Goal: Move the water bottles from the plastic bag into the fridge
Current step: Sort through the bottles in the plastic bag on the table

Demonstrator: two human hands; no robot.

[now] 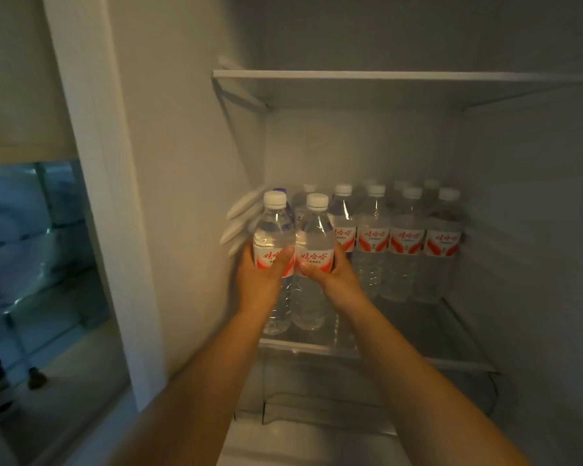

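1. Two bare forearms reach up from the bottom edge into the open fridge (189, 163).
2. The left hand (261, 280) is curled round the left bottle (274, 237), thumb across the label, fingers hidden behind it.
3. The right hand (330, 275) grips the right bottle (314, 237) the same way, thumb on the label front.
4. Both bottles are upright and touch side by side at the front left of the shelf (458, 363); whether their bases rest on it cannot be told.
5. Each has a white cap and a white label with red swooshes and red Chinese characters; the small print is unreadable.
6. A row of bottles (406, 243) with the same label stands to the right and further back on that shelf, more caps behind.
7. An upper shelf (384, 75) spans the fridge above.
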